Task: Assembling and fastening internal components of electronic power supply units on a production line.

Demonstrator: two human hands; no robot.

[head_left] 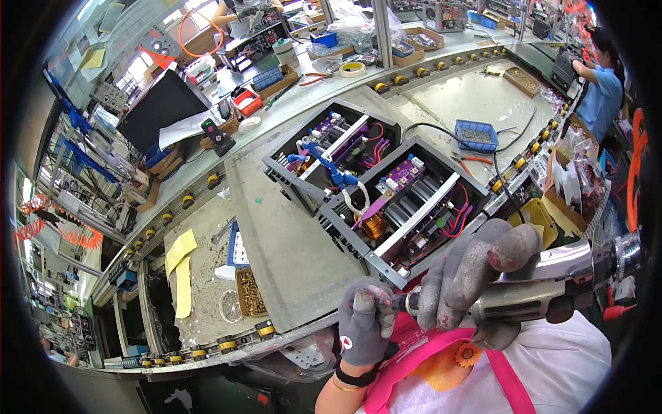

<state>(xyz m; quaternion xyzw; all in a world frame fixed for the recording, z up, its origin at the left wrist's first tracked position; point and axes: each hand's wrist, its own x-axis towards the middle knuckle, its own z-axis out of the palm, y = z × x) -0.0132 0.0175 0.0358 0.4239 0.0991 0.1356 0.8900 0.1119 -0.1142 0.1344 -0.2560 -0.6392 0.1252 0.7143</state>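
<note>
My right hand [460, 276], in a stained grey work glove, wraps round a silver pneumatic screwdriver [520, 301] held level in front of my chest. My left hand [362, 331], gloved too, pinches at the front end of the driver, around its bit; whether a screw sits there is hidden by the fingers. Just beyond both hands lies an open black metal chassis [412, 207] with a purple circuit board, a copper coil and red and blue wires. A second, similar chassis [333, 148] lies against its far left side. Blue-sleeved cables [324, 165] lie across the pair.
A grey board [276, 276] lies under the chassis on the roller line. Left of it are a box of brass-coloured parts [252, 293] and yellow paper strips [181, 269]. A blue basket of screws [476, 136] stands far right. A co-worker in blue [601, 96] is beyond.
</note>
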